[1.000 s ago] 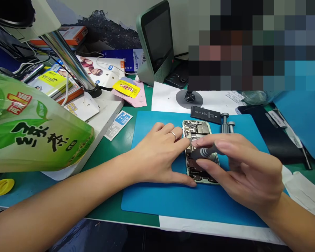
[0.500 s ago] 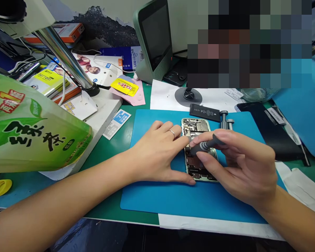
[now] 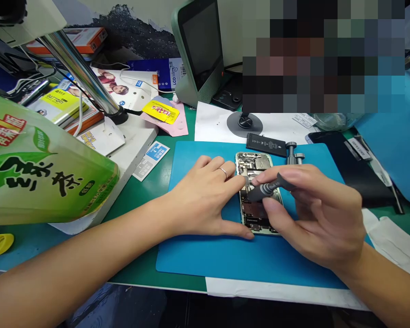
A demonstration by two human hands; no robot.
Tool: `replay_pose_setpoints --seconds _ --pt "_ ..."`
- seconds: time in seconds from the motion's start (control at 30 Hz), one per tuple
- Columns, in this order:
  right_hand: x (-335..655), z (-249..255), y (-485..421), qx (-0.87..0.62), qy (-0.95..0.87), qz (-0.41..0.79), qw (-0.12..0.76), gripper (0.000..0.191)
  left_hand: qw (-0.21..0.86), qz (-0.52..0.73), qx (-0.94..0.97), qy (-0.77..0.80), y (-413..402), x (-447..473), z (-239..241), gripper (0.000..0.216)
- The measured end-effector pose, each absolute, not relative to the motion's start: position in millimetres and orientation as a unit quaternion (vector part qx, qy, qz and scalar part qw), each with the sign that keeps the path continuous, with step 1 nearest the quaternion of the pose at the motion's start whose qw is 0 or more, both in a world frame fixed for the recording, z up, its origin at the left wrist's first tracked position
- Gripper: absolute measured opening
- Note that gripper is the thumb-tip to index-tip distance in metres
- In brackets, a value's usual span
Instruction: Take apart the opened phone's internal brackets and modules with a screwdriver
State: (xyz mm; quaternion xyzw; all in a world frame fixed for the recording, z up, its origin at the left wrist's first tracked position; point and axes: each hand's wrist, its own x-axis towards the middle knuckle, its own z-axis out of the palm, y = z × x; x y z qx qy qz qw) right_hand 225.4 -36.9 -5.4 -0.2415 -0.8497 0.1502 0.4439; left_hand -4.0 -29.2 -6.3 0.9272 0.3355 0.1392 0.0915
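An opened phone (image 3: 256, 166) with its inner boards bare lies on a blue work mat (image 3: 225, 259). My left hand (image 3: 205, 200) rests flat on the mat, fingers stretched out, thumb and fingertips against the phone's left edge; a ring sits on one finger. My right hand (image 3: 314, 214) is closed round a dark grey screwdriver (image 3: 268, 190), whose tip points down into the phone's middle. A black phone battery (image 3: 266, 145) lies just beyond the phone, with two metal-capped tools (image 3: 294, 152) beside it.
A green snack bag (image 3: 37, 168) looms at the near left, beside a white stand base with a chrome post (image 3: 78, 68). A green-cased screen (image 3: 200, 50), boxes, packets and cables crowd the back. A black phone screen panel (image 3: 355, 168) and another blue mat (image 3: 392, 150) lie at the right.
The view has drifted slightly. My right hand has turned the screwdriver a little, its tip staying in the phone's middle. My left hand has stayed in place.
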Motion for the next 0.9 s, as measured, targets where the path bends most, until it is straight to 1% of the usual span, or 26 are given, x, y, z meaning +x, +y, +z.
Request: replay_pose_setpoints --seconds 0.13,0.4,0.6,0.73,0.9 --pt "225.2 -6.4 -36.7 -0.236 -0.843 0.166 0.454 0.087 0.093 0.140 0.927 0.336 -29.6 -4.2 -6.0 0.082" --pt "224.7 -6.6 -36.0 -0.249 -0.833 0.183 0.459 0.086 0.093 0.140 0.928 0.332 -29.4 -4.5 -6.1 0.081" --pt "222.3 -6.2 -35.6 -0.258 -0.825 0.198 0.462 0.082 0.089 0.144 0.928 0.332 -29.6 -4.6 -6.3 0.079" --pt "220.1 -5.8 -35.4 -0.262 -0.823 0.187 0.469 0.074 0.086 0.153 0.928 0.329 -29.2 -4.7 -7.1 0.079" --pt "220.0 -7.6 -37.5 -0.263 -0.818 0.194 0.473 0.082 0.081 0.154 0.929 0.326 -29.3 -4.5 -8.1 0.080"
